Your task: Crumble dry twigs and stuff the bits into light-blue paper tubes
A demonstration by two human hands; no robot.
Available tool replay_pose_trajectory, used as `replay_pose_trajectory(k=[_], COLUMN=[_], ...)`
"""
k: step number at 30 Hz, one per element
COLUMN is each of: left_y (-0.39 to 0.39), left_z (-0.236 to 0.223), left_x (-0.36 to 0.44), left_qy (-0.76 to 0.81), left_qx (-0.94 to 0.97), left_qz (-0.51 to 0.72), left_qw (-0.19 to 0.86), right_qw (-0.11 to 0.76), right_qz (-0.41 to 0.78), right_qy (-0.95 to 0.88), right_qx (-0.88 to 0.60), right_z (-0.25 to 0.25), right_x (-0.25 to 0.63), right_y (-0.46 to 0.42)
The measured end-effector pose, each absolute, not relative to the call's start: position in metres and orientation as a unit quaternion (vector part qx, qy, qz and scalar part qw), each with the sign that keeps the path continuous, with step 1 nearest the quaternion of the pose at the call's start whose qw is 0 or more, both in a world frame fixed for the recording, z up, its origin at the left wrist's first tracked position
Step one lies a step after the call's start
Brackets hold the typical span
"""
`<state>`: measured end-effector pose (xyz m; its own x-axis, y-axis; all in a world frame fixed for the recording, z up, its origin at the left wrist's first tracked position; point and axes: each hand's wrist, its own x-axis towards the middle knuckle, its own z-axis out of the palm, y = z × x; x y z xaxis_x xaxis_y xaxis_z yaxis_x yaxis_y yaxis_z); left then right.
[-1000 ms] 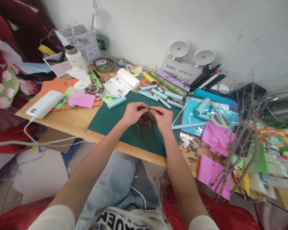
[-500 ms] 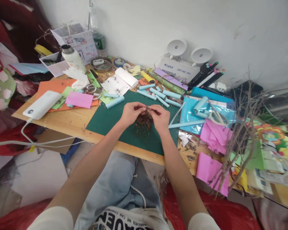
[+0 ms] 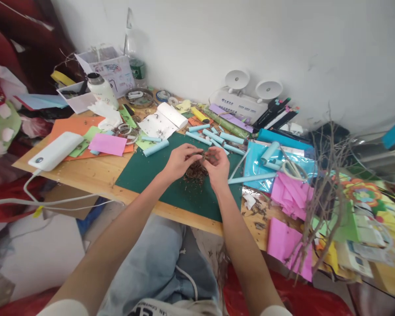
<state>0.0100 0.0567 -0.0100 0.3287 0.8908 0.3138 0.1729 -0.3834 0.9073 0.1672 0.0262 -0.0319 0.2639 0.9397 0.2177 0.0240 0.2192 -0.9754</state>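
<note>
Printed words on the shirt, mostly unreadable marks elsewhere.
"CAN CONTRO" shows on the white shirt (image 3: 181, 308) at the near edge, above large cut-off letters; characters on the white router (image 3: 238, 104), the green bottle label (image 3: 138, 70) and the far-left white box (image 3: 116, 73) are too small or blurred.

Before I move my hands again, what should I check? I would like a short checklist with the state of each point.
1. Left hand and right hand close together over the green mat: ok.
2. Brown crumbly pile on the mat: ok.
3. Mat clean around the pile: not ok, loose crumbs are scattered there.
4. Light blue roll off the mat: not ok, it overlaps the left edge.
5. Firm grip between the fingers: cannot tell, the piece is too small.
</note>
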Motion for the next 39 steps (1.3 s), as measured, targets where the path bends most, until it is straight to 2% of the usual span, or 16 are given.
replay_pose_trajectory(k=[10,20,23,26,33,39], left_y=[0.063,0.061,0.061,0.060,0.068,0.076], left_z=[-0.026,-0.023,-0.021,-0.018,-0.009,-0.011], left_x=[0.014,0.009,0.008,0.009,0.002,-0.013], left_qy=[0.398,0.431,0.418,0.408,0.421,0.404], left_qx=[0.610,0.580,0.584,0.626,0.718,0.806], left_qz=[0.468,0.455,0.455,0.441,0.414,0.335], left_qw=[0.501,0.520,0.527,0.497,0.369,0.274], right_qw=[0.570,0.600,0.569,0.541,0.548,0.428], right_qz=[0.237,0.228,0.223,0.215,0.162,0.166], right_qy=[-0.587,-0.548,-0.592,-0.634,-0.609,-0.717], right_qx=[-0.524,-0.537,-0.525,-0.509,-0.550,-0.525], right_z=[-0.028,-0.026,-0.022,-0.024,-0.023,-0.025], right_x=[0.163,0.166,0.167,0.166,0.171,0.178], right_y=[0.018,0.021,0.021,0.020,0.019,0.022])
